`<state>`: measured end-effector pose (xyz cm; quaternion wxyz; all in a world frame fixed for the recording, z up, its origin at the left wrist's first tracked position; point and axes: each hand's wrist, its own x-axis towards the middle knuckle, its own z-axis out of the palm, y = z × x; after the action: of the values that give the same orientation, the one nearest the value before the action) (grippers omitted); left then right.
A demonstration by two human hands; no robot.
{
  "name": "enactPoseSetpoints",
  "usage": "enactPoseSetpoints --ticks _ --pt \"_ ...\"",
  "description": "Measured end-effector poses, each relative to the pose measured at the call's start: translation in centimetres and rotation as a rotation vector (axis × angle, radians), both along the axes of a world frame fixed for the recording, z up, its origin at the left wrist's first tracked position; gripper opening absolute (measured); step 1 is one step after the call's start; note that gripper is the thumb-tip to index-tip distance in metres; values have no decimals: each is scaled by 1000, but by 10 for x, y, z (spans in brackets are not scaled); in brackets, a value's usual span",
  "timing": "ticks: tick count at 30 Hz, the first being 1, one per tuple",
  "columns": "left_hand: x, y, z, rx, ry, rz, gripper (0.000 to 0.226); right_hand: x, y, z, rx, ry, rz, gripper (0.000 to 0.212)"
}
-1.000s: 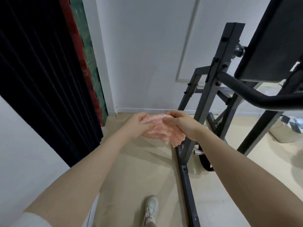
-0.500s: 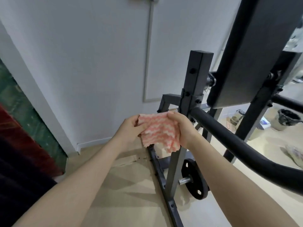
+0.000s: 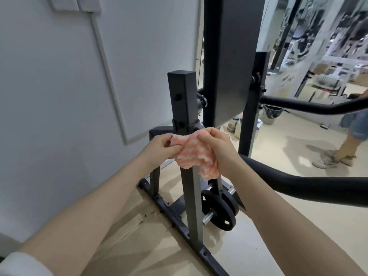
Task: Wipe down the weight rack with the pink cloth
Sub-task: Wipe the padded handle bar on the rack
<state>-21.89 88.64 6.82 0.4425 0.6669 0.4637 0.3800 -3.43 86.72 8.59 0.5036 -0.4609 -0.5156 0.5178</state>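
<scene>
Over the last second the person had stepped in from open floor, bringing the pink-and-white wavy cloth (image 3: pixel 194 156) against the dark steel weight rack's square upright (image 3: pixel 184 108). The left hand (image 3: pixel 161 149) pinched one edge; the right hand (image 3: pixel 218 150) gripped the other, fingers curled. Wiping looked about to begin.

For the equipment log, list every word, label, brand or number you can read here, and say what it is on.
None can be read.
Weight rack: plain dark metal, no label showing.
Weight plate: no legible marking.
Pink cloth, held by left hand and right hand: pattern only.
Background at right: too blurred to read.
</scene>
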Motion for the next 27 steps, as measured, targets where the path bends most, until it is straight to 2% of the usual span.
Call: enactPoseSetpoints --ticks 3,6,9,12,16,18,20,24,27 --pt "12 -31 -3 17 10 6 15 16 -24 -2 8 -28 35 11" --pt "21 -78 -8 28 -78 104 9 25 -58 -4 22 -22 139 15" --pt "39 -141 -18 68 -169 233 13 40 -104 -14 21 -24 247 22" --pt "71 -208 -22 103 -229 371 26 65 -155 -17 5 -20 337 15" --pt "118 -284 -1 122 -318 421 16 114 -207 4 -2 -50 459 16" --pt "141 -310 21 164 -353 416 24 142 -225 20 -2 -73 549 16" --pt "165 -332 42 219 -310 410 22 172 -240 34 -39 -31 637 14" --pt "217 -365 60 254 -237 433 14 228 -270 51 -110 66 771 54" --pt "257 -389 56 240 -180 490 17 265 -296 48 -76 80 772 51"
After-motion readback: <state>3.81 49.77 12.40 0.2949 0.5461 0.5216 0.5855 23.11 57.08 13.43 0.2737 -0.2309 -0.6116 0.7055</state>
